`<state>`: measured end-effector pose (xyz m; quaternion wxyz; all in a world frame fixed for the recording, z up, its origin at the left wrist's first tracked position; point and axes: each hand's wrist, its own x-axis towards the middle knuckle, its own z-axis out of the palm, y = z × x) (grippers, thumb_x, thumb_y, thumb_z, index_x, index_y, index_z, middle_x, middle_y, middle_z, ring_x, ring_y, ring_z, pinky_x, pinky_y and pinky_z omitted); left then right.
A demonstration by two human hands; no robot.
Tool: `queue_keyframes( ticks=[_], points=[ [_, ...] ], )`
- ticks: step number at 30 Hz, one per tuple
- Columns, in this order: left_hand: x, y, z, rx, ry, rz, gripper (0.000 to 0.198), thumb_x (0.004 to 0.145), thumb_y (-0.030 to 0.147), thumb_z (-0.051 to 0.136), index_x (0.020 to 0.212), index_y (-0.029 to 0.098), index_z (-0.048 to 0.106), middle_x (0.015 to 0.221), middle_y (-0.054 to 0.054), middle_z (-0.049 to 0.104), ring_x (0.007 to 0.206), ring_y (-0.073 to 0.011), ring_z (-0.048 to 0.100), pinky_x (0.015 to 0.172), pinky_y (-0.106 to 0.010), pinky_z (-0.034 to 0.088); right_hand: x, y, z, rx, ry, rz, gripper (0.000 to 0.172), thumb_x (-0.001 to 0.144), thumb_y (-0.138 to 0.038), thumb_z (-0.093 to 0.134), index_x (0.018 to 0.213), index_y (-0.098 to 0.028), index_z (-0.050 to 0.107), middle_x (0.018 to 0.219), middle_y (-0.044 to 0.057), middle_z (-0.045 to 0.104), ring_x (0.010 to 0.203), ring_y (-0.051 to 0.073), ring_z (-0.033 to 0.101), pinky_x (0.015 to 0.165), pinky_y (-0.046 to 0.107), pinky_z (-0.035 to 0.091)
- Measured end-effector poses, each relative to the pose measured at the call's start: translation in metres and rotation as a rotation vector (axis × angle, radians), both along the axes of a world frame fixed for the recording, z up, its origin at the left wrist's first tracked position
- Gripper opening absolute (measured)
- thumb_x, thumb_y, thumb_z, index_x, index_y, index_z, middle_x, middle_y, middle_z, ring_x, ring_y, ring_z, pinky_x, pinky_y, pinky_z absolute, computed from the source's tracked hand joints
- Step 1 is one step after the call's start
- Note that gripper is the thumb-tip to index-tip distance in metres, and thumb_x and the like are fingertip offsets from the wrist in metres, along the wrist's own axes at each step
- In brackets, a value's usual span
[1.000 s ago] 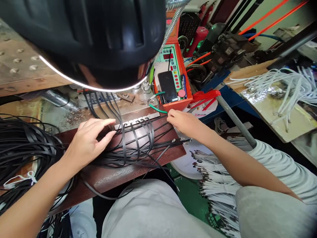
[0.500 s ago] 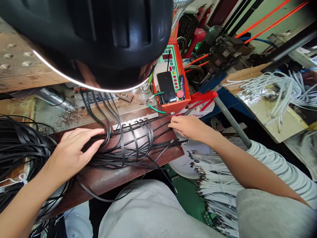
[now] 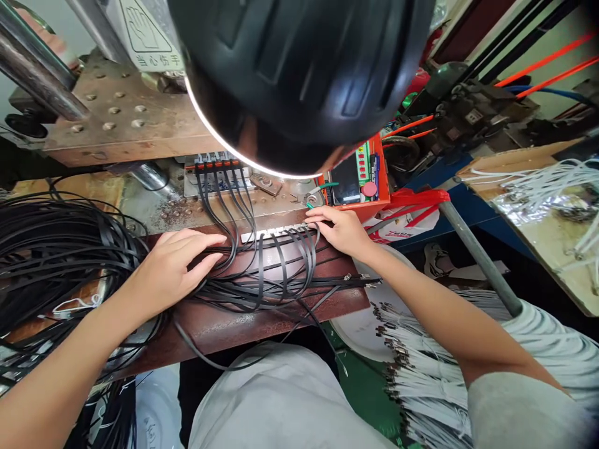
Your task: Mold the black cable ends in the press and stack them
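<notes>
My left hand (image 3: 180, 262) curls loosely round several black flat cables (image 3: 224, 265), which pass between its thumb and fingers. At the right end of a slotted white metal strip (image 3: 269, 234), my right hand (image 3: 339, 232) pinches a black cable; its tip is hidden by the fingers. Other cables sit in the strip's slots and loop down toward me over the brown table (image 3: 219, 333). Behind the strip, a fixture (image 3: 191, 184) in the press holds another row of black cable ends.
A large black lamp-like housing (image 3: 299, 81) hangs over the work. A thick black cable bundle (image 3: 60, 249) lies left. The press's upper plate (image 3: 126, 125) stands behind. To the right are a red control box (image 3: 381, 178), a grey rail (image 3: 482, 255) and bundled white cables (image 3: 430, 374).
My right hand has moved from the table's right side, carrying a cable end to the white strip's right end. My left hand stays by the cables. The camera view has shifted left.
</notes>
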<state>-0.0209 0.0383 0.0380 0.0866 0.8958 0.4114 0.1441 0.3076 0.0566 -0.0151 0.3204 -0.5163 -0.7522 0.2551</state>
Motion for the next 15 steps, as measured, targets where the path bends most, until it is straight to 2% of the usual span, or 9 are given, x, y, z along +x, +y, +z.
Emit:
queue_keyframes(
  ticks=[3, 6, 9, 11, 13, 15],
  points=[
    [-0.004, 0.013, 0.001, -0.02, 0.029, 0.035, 0.026, 0.088, 0.036, 0.044, 0.107, 0.026, 0.058, 0.102, -0.003, 0.065, 0.095, -0.0216, 0.059, 0.087, -0.036, 0.042, -0.001, 0.003, 0.003, 0.023, -0.091, 0.032, 0.023, 0.083, -0.014, 0.048, 0.098, -0.018, 0.064, 0.093, 0.001, 0.07, 0.086, 0.014, 0.066, 0.081, 0.025, 0.049],
    [-0.01, 0.036, 0.0, -0.048, 0.044, 0.074, 0.03, 0.086, 0.038, 0.043, 0.107, 0.024, 0.059, 0.103, -0.005, 0.065, 0.094, -0.0225, 0.059, 0.088, -0.038, 0.043, -0.001, 0.005, 0.004, 0.06, -0.258, 0.061, 0.022, 0.085, -0.018, 0.048, 0.097, -0.02, 0.065, 0.093, 0.001, 0.071, 0.084, 0.015, 0.066, 0.079, 0.026, 0.048],
    [-0.017, 0.067, -0.006, -0.021, 0.078, 0.13, 0.034, 0.084, 0.036, 0.044, 0.109, 0.02, 0.059, 0.105, -0.007, 0.064, 0.097, -0.0238, 0.058, 0.09, -0.039, 0.044, 0.002, 0.004, 0.006, 0.083, -0.426, 0.066, 0.023, 0.085, -0.02, 0.047, 0.098, -0.022, 0.066, 0.092, 0.0, 0.071, 0.082, 0.017, 0.066, 0.077, 0.028, 0.048],
    [-0.022, 0.091, -0.012, 0.034, 0.107, 0.197, 0.037, 0.082, 0.029, 0.043, 0.114, 0.015, 0.056, 0.114, -0.01, 0.06, 0.107, -0.0248, 0.053, 0.096, -0.041, 0.04, 0.005, 0.005, 0.009, 0.073, -0.501, 0.084, 0.023, 0.085, -0.022, 0.047, 0.097, -0.022, 0.067, 0.091, 0.0, 0.071, 0.081, 0.018, 0.066, 0.076, 0.03, 0.049],
    [-0.027, 0.115, -0.019, 0.067, 0.137, 0.295, 0.043, 0.081, 0.021, 0.041, 0.122, 0.012, 0.051, 0.125, -0.013, 0.053, 0.115, -0.0264, 0.049, 0.101, -0.042, 0.036, 0.007, 0.012, 0.014, 0.036, -0.512, 0.161, 0.025, 0.085, -0.021, 0.047, 0.101, -0.023, 0.067, 0.095, 0.001, 0.071, 0.083, 0.019, 0.066, 0.079, 0.032, 0.051],
    [-0.031, 0.139, -0.025, 0.026, 0.153, 0.377, 0.046, 0.08, 0.018, 0.04, 0.125, 0.011, 0.047, 0.128, -0.016, 0.051, 0.117, -0.0281, 0.048, 0.101, -0.043, 0.036, 0.003, 0.028, 0.021, 0.038, -0.469, 0.258, 0.029, 0.084, -0.018, 0.048, 0.108, -0.023, 0.065, 0.104, 0.002, 0.069, 0.092, 0.02, 0.065, 0.086, 0.035, 0.051]
  ],
)
